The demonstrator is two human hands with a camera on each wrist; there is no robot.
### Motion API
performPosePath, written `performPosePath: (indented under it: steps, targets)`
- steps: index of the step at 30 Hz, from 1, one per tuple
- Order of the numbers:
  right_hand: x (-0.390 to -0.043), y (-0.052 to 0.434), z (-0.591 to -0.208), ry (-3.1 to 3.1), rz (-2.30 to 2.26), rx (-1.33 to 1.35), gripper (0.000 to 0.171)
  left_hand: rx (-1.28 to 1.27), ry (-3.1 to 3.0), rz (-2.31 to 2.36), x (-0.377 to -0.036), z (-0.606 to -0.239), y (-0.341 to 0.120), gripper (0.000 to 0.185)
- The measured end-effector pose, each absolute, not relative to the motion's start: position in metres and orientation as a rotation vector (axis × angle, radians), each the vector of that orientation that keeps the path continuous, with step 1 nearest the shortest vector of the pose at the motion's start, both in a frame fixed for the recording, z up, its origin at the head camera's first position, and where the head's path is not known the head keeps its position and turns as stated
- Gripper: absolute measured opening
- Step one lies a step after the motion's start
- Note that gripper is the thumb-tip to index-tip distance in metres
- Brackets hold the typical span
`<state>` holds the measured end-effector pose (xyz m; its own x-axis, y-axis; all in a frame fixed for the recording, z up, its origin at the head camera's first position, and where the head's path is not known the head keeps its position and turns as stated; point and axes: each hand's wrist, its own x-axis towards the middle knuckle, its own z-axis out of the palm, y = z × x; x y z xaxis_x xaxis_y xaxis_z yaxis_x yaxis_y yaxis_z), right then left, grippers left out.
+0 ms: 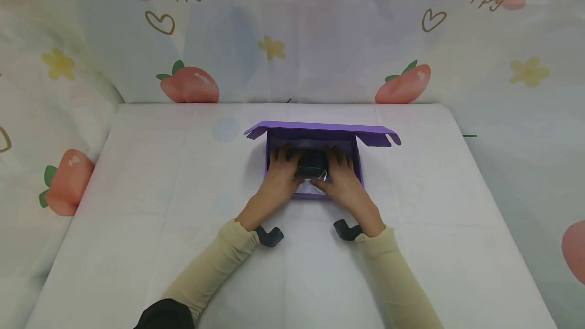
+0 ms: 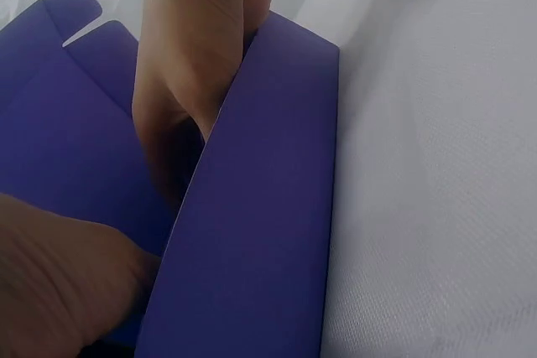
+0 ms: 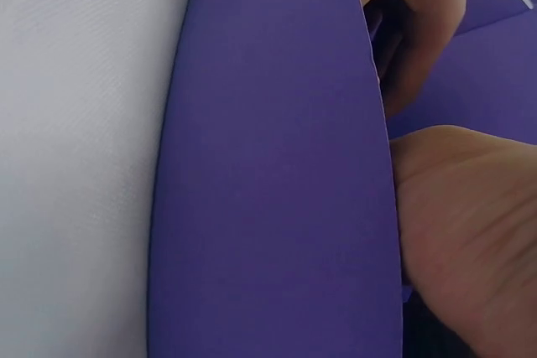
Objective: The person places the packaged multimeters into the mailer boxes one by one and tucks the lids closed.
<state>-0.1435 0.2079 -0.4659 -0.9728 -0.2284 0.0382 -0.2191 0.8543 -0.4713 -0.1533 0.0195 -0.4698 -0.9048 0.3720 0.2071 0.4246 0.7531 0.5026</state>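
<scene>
An open purple box (image 1: 311, 196) lies on the table, its lid raised at the far side. Inside it is a dark, glossy block-shaped package (image 1: 312, 163), with a shiny clear bit at its lower right corner. My left hand (image 1: 281, 175) reaches over the near wall and grips the package's left side, thumb toward me. From the right, my right hand (image 1: 342, 179) holds the opposite side, fingers bent down into the box. In both wrist views the box's purple front wall (image 2: 252, 182) hides the fingertips and most of the package.
White cloth covers the table (image 1: 137, 217). The lid's side flaps (image 1: 377, 138) stick out beyond the box on both sides. A patterned curtain (image 1: 320, 29) hangs behind the table. Dark wrist-worn devices (image 1: 271, 237) show under both wrists.
</scene>
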Motion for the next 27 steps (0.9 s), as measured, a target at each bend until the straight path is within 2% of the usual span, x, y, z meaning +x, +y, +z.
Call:
performPosePath:
  steps: [8,15,20,27]
  targets:
    - [-0.146,0.207,-0.466,2.978,-0.735,-0.354,0.095,-0.592,-2.882,-0.901,-0.155,-0.472,0.019,0.062]
    - [-0.146,0.206,-0.464,3.011,-0.695,-0.344,0.092,-0.57,-2.907,-0.624,-0.15,-0.464,0.026,0.06]
    - [-0.142,0.203,-0.461,3.024,-0.67,-0.293,0.093,-0.558,-2.807,-0.382,-0.144,-0.458,0.028,0.049]
    - [-0.142,0.201,-0.462,3.024,-0.69,-0.263,0.092,-0.534,-2.733,-0.416,-0.14,-0.463,0.028,0.049]
